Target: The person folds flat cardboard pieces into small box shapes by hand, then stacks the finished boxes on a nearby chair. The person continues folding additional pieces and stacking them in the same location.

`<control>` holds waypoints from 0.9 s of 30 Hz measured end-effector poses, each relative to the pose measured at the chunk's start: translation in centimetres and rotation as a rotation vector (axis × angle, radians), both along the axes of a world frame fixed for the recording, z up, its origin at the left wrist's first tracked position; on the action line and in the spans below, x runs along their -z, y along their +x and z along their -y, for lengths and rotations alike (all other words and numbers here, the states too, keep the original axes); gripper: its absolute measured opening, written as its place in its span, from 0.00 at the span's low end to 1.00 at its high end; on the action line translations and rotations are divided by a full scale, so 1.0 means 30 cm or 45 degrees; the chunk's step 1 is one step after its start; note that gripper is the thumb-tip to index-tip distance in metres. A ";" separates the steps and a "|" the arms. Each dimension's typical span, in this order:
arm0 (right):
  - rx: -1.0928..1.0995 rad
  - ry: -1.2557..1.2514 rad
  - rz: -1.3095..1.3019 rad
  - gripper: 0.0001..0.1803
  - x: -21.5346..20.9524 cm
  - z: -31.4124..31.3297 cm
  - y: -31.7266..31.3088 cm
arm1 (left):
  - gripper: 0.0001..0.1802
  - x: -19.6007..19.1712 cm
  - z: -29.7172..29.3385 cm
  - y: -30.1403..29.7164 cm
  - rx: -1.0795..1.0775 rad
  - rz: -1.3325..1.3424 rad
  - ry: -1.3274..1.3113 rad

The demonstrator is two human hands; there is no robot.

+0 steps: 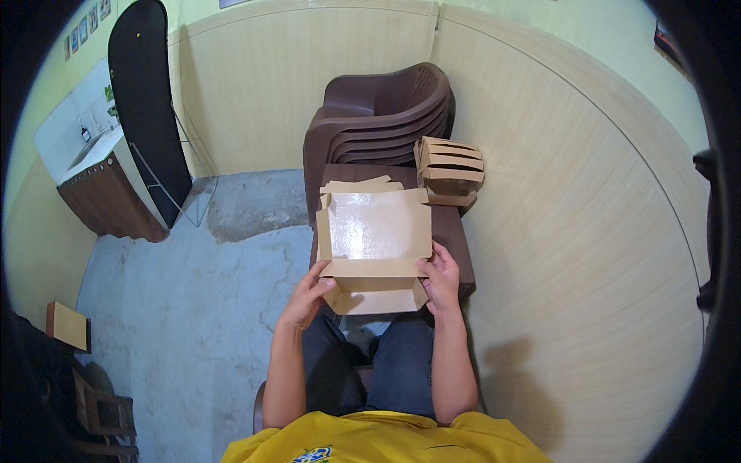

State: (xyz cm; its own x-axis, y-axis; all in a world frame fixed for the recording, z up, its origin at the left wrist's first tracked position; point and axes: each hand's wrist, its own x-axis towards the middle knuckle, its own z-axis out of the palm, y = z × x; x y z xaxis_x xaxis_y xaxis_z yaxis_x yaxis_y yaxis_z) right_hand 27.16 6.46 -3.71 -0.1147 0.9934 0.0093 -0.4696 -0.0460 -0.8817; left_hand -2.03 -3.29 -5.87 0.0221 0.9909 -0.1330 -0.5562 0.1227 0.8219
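A partly folded cardboard box (pixel 378 231) is held over my lap at the near edge of a brown table. Its large panel with a shiny inner face stands up at the back, and a shallow walled section opens toward me. My left hand (pixel 306 296) grips the box's left corner, thumb on the near side. At the right corner my right hand (pixel 440 278) is closed on the cardboard, with the thumb over the fold. Behind the box, more flat cardboard (pixel 363 184) shows on the table, mostly hidden.
Stacked brown plastic chairs (pixel 378 116) stand behind the brown table (pixel 455 239). Several folded cardboard boxes (pixel 451 166) are piled at its far right corner. A wood-panelled wall (pixel 587 231) runs close along the right. A black ironing board (pixel 147 100) leans at the far left beside a sink counter (pixel 108 177).
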 end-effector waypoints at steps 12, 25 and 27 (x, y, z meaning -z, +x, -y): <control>0.140 0.270 0.500 0.27 0.045 0.006 0.000 | 0.33 -0.003 0.016 -0.006 0.017 -0.324 -0.156; -0.190 0.315 0.488 0.46 -0.023 0.062 -0.031 | 0.18 0.071 -0.025 0.037 -0.266 -0.462 -0.503; -0.077 0.352 0.697 0.46 -0.009 0.058 -0.051 | 0.21 0.078 -0.031 0.041 -0.269 -0.368 -0.531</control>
State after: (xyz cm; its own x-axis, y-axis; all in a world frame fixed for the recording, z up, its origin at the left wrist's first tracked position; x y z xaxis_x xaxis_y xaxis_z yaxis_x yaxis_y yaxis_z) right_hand 25.62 4.73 -3.42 -0.2320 0.9542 0.1890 0.0511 0.2059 -0.9772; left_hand -0.80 -2.36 -8.22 -0.2674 0.8316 -0.4867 -0.3625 0.3811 0.8505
